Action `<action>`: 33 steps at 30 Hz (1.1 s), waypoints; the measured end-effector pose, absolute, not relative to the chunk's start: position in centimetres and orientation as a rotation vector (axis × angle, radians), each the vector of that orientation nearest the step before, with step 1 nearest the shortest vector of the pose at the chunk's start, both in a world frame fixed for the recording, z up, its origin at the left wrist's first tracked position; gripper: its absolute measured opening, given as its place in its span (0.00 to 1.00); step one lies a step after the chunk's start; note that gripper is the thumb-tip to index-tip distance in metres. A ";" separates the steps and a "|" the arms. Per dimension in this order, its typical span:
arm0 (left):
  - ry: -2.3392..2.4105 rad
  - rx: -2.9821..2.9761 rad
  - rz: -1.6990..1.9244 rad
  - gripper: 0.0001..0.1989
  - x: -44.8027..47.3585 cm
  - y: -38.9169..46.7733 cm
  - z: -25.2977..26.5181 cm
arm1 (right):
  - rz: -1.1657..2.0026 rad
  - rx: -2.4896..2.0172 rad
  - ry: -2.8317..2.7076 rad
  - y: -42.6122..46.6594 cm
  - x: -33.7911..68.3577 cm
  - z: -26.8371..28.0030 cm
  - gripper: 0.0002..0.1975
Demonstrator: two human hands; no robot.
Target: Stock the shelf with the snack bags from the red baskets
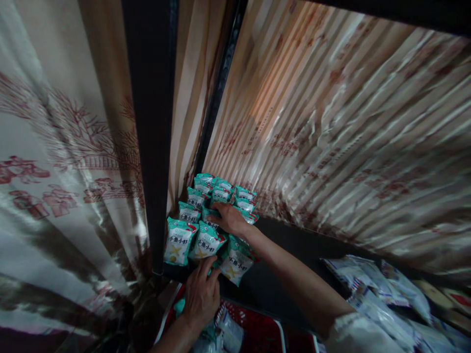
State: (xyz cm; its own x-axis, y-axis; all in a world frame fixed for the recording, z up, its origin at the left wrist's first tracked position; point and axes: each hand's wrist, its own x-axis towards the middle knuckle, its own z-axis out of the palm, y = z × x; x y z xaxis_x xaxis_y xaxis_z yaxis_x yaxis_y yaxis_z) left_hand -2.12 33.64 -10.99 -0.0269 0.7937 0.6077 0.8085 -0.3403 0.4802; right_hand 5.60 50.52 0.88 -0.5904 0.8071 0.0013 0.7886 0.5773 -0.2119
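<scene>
Basket (259, 321) walls in red with white edges sit nearest, at six o'clock, with pale, shiny packages (231, 329) inside. Left hand (201, 294) comes up over the basket between six and seven o'clock, fingers bent and pointing away, against the lower edge of the middle front packet (207, 240); whether its grip is closed on anything I cannot tell. White sleeve (362, 336) shows between four and five o'clock, around the right arm.

Three teal-and-white packets stand in the front row, between six and eight o'clock on a black shelf (294, 250): left front packet (179, 242) nearly upright, middle one tilted, right front packet (236, 262) leaning more. At four o'clock, blue-and-white packages (390, 299) lie in a loose heap, well apart from them.

Right hand (228, 217) lies just behind the front row, at six o'clock close to centre, fingers spread a little over the teal packets; its fingertips are partly hidden, so how firm its grip is I cannot tell. Rear packets (222, 193) stand beyond it in close rows.

Black post (150, 122) rises at ten o'clock; pleated sheeting (331, 127) with red prints hangs farthest, from twelve to three.
</scene>
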 end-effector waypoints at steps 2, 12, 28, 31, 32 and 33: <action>-1.789 -2.182 -1.348 0.16 -2.1 33.6 -10.9 | 0.230 -1.368 -2.601 51.1 6.2 1.1 0.16; -1.785 -2.143 -1.345 0.16 -2.0 33.8 -11.2 | -0.014 -1.677 -2.774 55.3 6.3 1.6 0.27; -1.801 -2.149 -1.330 0.16 -2.0 33.8 -11.1 | 0.207 -1.520 -2.691 56.2 6.4 -0.3 0.25; -1.795 -2.138 -1.357 0.16 -2.0 33.8 -11.0 | 0.268 -1.388 -2.679 57.0 7.0 -0.4 0.22; -1.791 -2.134 -1.362 0.16 -1.9 33.8 -11.0 | 0.261 -1.376 -2.651 57.3 7.2 -0.4 0.21; -1.787 -2.131 -1.363 0.16 -1.9 33.8 -11.0 | 0.229 -1.395 -2.610 57.5 7.3 -0.3 0.19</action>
